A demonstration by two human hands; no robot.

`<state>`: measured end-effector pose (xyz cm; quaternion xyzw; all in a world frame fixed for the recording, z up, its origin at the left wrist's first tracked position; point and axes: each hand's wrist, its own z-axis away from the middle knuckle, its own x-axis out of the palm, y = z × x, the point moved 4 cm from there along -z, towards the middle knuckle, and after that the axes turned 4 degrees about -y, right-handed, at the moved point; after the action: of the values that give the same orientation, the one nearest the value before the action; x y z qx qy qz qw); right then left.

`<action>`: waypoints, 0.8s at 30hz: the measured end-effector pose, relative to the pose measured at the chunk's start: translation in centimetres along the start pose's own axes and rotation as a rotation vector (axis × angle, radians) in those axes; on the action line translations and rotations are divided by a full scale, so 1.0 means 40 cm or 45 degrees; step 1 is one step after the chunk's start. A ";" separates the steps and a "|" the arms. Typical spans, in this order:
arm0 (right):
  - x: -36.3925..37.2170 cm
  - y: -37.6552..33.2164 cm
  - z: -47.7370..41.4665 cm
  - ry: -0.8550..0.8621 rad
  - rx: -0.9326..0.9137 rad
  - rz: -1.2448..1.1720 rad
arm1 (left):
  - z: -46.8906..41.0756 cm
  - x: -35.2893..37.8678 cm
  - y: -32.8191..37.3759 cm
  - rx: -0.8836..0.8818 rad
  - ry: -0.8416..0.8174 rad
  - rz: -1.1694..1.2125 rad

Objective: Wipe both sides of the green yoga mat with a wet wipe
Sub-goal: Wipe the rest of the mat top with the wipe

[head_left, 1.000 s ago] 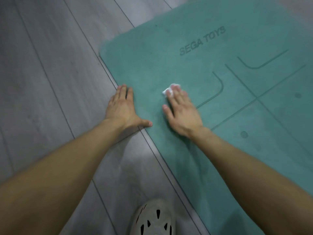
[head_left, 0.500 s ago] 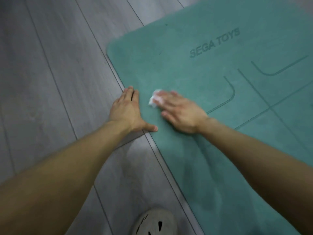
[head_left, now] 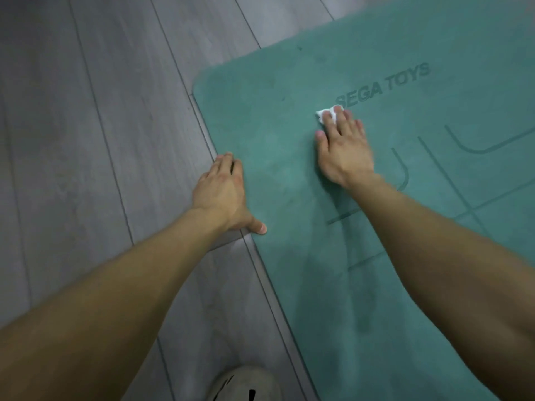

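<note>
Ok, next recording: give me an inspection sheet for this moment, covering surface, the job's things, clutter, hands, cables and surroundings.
Surface: grey plank floor, bare where visible.
Job's things: green yoga mat lies flat, printed side with lettering and line markings up; small white wet wipe bunched under the fingertips, just below the lettering.
Clutter: nothing seen.
Hands: right hand flat on the mat, pressing the wipe; left hand flat across the mat's left edge, thumb on the mat.
Cables: nothing seen.
Surroundings: a pale shoe with dark slots at the bottom edge, on the floor beside the mat.
</note>
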<state>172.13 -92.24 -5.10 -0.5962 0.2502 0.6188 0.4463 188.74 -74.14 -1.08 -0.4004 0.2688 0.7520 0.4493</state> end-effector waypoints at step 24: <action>0.013 0.038 0.099 0.099 -0.245 -0.056 | 0.012 -0.023 0.050 0.028 0.006 -0.195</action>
<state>168.85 -89.52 -5.31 -0.6652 0.1935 0.6065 0.3902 187.03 -75.10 0.04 -0.4167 0.2468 0.7113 0.5094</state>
